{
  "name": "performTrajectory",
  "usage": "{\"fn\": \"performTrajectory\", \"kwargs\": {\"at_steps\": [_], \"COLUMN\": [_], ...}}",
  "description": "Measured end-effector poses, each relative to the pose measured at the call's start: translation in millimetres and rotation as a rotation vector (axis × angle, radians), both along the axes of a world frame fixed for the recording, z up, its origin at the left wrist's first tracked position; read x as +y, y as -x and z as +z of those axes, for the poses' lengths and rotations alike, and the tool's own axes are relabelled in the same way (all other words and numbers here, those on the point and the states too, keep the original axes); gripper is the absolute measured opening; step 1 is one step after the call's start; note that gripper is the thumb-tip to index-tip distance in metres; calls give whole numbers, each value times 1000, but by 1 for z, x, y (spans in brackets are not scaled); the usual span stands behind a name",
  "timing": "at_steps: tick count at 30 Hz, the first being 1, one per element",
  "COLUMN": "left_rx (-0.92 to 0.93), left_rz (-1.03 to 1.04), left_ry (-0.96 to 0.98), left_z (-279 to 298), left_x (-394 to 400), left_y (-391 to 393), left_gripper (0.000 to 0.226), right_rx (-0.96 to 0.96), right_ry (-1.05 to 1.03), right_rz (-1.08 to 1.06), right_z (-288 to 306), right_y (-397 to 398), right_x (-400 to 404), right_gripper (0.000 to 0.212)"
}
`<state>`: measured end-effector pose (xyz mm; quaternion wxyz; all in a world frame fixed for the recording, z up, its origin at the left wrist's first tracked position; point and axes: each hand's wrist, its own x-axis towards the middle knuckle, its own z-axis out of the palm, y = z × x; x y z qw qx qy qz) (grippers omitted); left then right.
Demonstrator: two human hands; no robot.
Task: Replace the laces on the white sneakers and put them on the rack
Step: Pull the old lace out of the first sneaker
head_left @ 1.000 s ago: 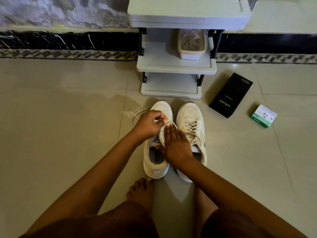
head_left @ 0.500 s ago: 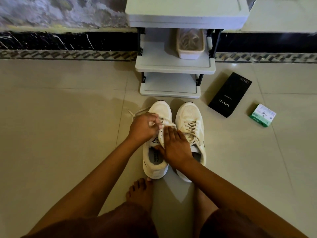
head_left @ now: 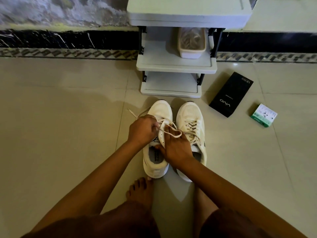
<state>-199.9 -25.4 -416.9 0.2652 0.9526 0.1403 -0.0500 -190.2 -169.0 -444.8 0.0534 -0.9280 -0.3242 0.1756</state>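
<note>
One view only was supplied, from a head-worn wide-angle camera; it looked forward and steeply down over the wearer's knees and forearms to the tiled floor [head_left: 65,127]; the wall line bowed toward the frame edges; the two sneakers [head_left: 190,121] sat near centre, close below the lens; the rack [head_left: 175,66] stood beyond them at the upper middle, seen from above and in front; no second view existed, so no shared area could be recorded.
</note>
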Motion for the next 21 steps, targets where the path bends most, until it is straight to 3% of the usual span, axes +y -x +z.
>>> {"fn": "performTrajectory", "kwargs": {"at_steps": [3,5,7,10,12,18,21], "left_rx": [-90,-139,-127,84,106,-19,-33], "left_rz": [74,81,42,-74,-72,-25,61], "left_ry": [545,652,522,96,-83,-137,17], "left_z": [19,27,24,5,-7,-10,-6], "left_x": [-3,-6,-5,-2,0,-1,0], "left_y": [-6,-8,-9,-2,3,5,2], "left_gripper": [11,12,15,35,35,16,10], "right_rx": [10,21,14,13,21,16,3], "right_ry": [38,65,68,68,76,69,66], "right_rz": [20,32,33,29,31,35,42], "right_z": [-1,-2,-2,0,0,-1,-2], "right_y": [-1,-1,-1,-1,-1,-1,-1], "right_x": [1,1,1,1,2,1,1], "right_gripper": [77,77,78,77,78,78,78]}}
